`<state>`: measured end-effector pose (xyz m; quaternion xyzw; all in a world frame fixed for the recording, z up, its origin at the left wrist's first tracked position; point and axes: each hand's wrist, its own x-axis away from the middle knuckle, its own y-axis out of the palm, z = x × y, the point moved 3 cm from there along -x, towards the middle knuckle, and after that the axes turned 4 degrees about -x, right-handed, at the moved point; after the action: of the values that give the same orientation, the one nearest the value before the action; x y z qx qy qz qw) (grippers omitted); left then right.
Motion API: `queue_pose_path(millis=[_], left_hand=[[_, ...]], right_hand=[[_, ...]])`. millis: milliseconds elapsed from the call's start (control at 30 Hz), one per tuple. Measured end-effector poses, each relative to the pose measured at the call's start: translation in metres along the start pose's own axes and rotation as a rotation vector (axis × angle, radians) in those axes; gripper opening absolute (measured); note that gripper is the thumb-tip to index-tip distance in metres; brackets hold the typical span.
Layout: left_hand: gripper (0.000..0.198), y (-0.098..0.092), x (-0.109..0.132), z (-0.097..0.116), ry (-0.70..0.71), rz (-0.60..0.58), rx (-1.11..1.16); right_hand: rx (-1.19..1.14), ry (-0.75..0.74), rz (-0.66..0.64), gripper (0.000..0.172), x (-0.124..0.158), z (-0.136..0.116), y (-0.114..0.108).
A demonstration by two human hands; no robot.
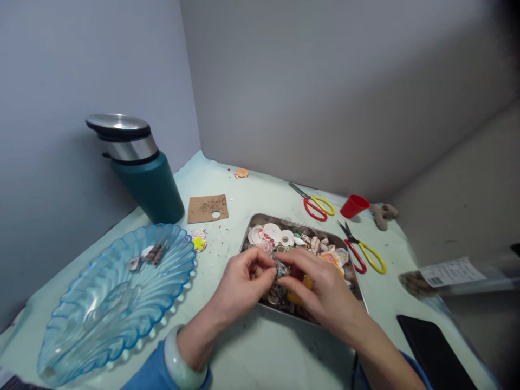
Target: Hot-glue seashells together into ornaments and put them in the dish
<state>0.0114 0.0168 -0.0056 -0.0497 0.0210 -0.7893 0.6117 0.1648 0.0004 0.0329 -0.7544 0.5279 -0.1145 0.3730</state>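
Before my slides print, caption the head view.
Left hand and right hand hold a grey piece over a tray of shells.

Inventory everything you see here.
bottle: one, teal, back left
dish: one, translucent blue, left
card: one, brown, beside bottle
star: one, yellow, beside dish
flat piece: one, peach, back
tray: one, silver, centre
shells: many, mixed, in tray
scissors: two, red-yellow handles, right
cup: one, red, back right
knobby object: one, tan, beside cup
packet: one, clear, right
slab: one, black, front right
held piece: one, grey, between hands
left hand, right hand: two, blue-sleeved, over tray
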Motion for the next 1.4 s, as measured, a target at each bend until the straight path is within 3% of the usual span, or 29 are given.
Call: queue_pose_path(millis=[233,500,1400], left_hand=[[0.008,-0.0004,-0.0004,0.0008,-0.010,-0.001,-0.001],[0.013,-0.0007,-0.0009,0.0046,-0.052,-0.001,0.079],[0.012,-0.0014,0.0005,0.0057,-0.046,-0.026,0.138]], right_hand=[[0.002,0.016,0.002,0.027,-0.0014,-0.0018,0.0006],[0.042,0.055,-0.001,0.037,-0.0007,0.0022,-0.0030],[0.030,0.020,-0.001,0.031,0.0003,0.0024,-0.0033]])
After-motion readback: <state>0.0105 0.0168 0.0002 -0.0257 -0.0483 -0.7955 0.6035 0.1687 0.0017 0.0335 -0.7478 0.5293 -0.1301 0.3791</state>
